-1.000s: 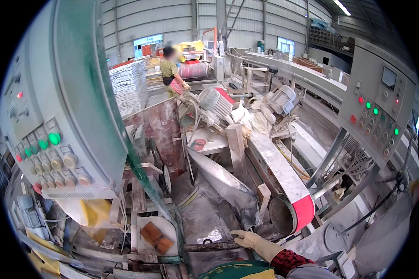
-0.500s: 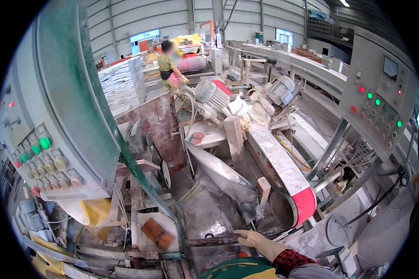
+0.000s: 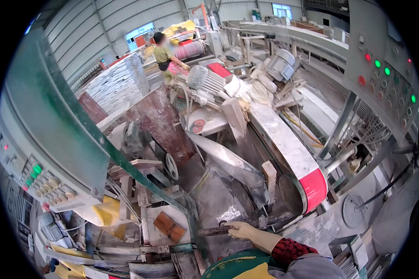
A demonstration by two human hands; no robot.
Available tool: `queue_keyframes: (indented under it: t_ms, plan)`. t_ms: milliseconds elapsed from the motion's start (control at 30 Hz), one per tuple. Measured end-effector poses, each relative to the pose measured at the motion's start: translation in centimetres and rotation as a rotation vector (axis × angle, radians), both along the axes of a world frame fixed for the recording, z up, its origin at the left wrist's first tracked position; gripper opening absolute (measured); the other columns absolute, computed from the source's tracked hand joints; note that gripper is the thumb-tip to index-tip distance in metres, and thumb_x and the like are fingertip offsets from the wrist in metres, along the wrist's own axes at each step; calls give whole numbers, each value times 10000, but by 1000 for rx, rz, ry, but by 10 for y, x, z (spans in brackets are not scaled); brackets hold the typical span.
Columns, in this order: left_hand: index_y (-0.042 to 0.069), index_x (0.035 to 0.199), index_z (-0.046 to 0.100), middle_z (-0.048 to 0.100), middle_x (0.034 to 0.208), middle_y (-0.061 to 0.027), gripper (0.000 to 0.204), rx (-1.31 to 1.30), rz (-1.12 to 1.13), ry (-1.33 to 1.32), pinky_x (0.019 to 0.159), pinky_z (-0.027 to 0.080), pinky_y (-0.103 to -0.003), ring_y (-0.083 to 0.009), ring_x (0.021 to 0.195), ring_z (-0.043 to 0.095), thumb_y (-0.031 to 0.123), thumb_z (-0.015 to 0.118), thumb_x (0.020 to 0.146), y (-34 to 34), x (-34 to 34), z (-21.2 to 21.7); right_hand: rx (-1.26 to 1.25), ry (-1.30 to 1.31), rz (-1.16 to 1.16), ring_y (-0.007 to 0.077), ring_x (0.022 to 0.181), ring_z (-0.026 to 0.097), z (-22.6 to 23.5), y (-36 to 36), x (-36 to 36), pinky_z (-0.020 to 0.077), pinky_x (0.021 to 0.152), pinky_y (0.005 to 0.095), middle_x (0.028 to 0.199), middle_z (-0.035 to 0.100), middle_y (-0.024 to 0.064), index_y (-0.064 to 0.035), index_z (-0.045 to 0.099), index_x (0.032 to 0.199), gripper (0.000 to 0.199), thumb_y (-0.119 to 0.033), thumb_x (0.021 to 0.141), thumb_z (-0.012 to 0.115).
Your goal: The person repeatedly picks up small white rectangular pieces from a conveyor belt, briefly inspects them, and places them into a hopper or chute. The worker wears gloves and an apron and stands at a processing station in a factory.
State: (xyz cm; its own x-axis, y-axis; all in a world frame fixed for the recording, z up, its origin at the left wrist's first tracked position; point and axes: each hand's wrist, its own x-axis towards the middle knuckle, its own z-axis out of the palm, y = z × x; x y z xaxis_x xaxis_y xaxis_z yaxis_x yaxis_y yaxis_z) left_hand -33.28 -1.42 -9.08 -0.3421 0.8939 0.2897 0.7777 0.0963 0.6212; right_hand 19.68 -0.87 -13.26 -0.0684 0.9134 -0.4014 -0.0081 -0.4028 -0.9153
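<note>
My right hand (image 3: 243, 231), in a cream rubber glove with a red-and-black patterned cuff (image 3: 291, 251), reaches in from the bottom edge. Its fingers stretch left above a dark, dirty horizontal bar (image 3: 214, 231). The fingertips are at a small dark round piece (image 3: 222, 223) by that bar; whether they touch it I cannot tell. Nothing shows held in the glove. Just beyond lies a wet, shiny grey surface (image 3: 229, 214). To the right of the hand is the rounded end of a belt machine with a red band (image 3: 314, 190). My left hand is out of view.
A grey control cabinet (image 3: 56, 153) with lit green buttons stands at left, another control panel (image 3: 386, 69) at right. A reddish-brown block (image 3: 169, 226) lies left of the bar. Motors (image 3: 206, 80) and a spoked wheel (image 3: 171, 166) sit farther off. Another person (image 3: 165, 56) works at the back.
My right hand has moved left along the bar, up to the small dark round piece. The view has tilted and shifted. The other person's arm is now stretched out further.
</note>
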Motion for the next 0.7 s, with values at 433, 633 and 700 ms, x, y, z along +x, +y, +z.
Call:
queue_keyframes:
  t_ms: [433, 633, 700]
  plan:
    - [11, 1363, 435, 398, 1401, -293, 729, 19, -1423, -82, 1057, 369, -426, -438, 1307, 391, 154, 761, 727, 56, 455, 132, 389, 377, -704, 220, 1191, 514, 112, -17, 46, 439, 985, 341, 1322, 505, 144, -27, 235, 1469, 692, 54, 855, 545]
    - [45, 1357, 459, 435, 1396, -247, 652, -312, -1557, -90, 1091, 332, -381, -380, 1315, 409, 143, 743, 778, 60, 474, 116, 573, -91, -1315, 256, 1269, 434, 68, -65, 195, 369, 1048, 328, 1424, 378, 181, -37, 54, 1511, 814, 107, 816, 452]
    - [38, 1350, 463, 449, 1385, -243, 636, -402, -1490, -99, 1096, 325, -376, -376, 1315, 410, 147, 736, 785, 69, 457, 101, 351, -224, -1467, 247, 1209, 498, 57, -73, 232, 387, 1018, 299, 1369, 456, 189, -29, 110, 1504, 804, 33, 812, 515]
